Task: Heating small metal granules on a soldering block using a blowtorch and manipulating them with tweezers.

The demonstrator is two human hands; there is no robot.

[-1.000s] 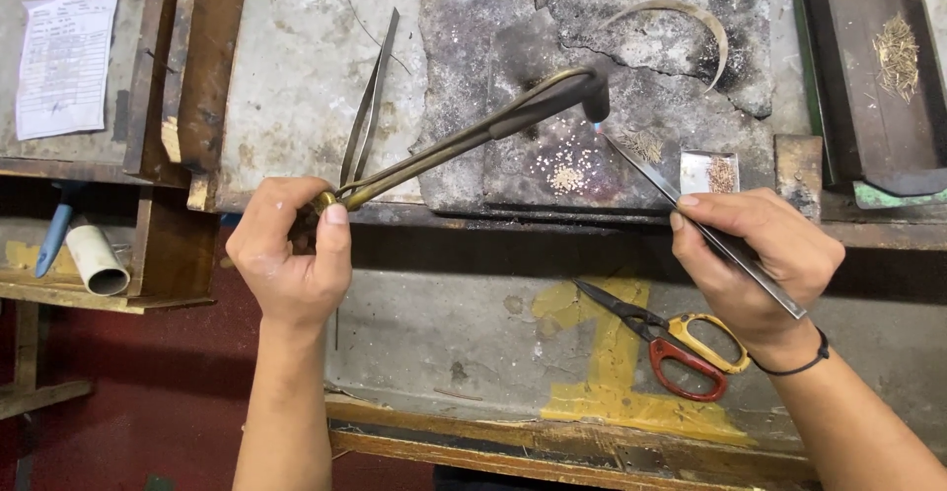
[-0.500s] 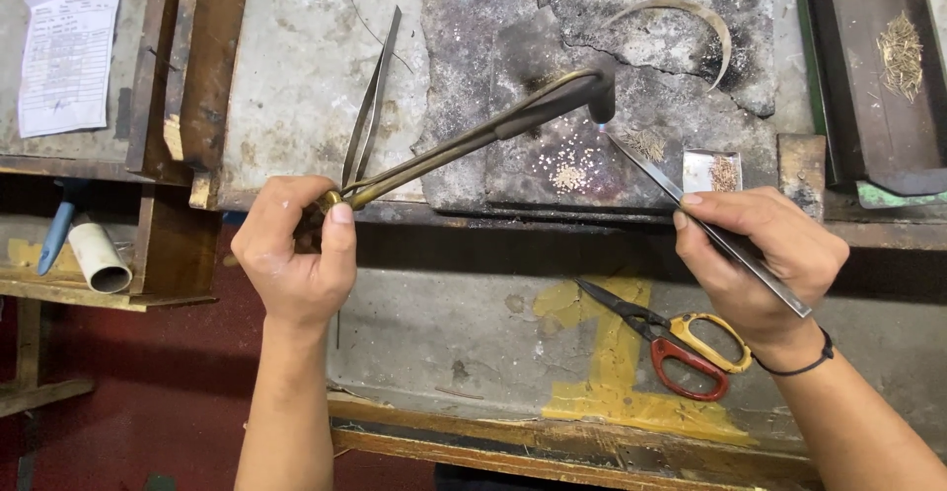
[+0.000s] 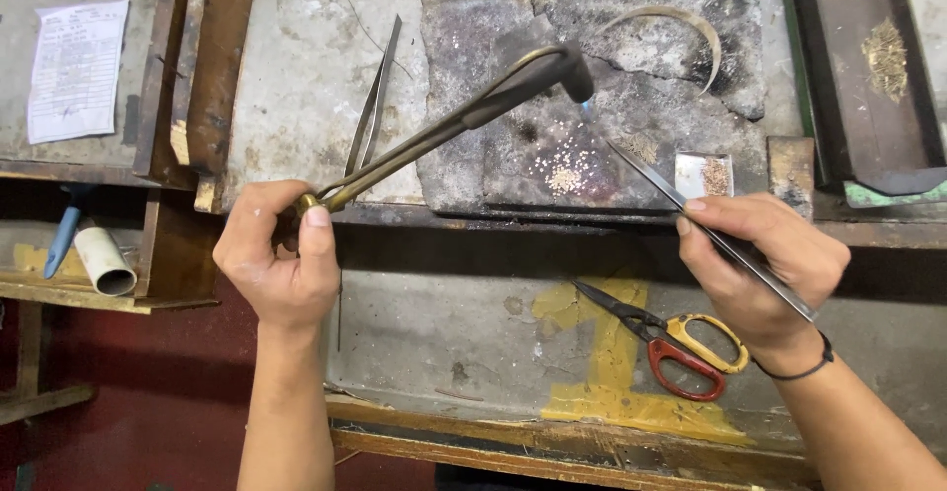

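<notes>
Two hands at work, head view only. Left hand (image 3: 281, 259) grips the torch (image 3: 444, 126) by its brass stem, nozzle over the scorched block (image 3: 513, 47), small blue flame at the tip. Right hand (image 3: 760, 264) pinches the tweezers (image 3: 681, 200), tips just beside the flame, near the pale grains (image 3: 564, 177) on the block. Risks, judged: flame drifting could scatter or overmelt the grains; heat may run up the tweezers to the fingers; the curved strip (image 3: 681, 28) and scissors (image 3: 671, 343) lie apart.
</notes>
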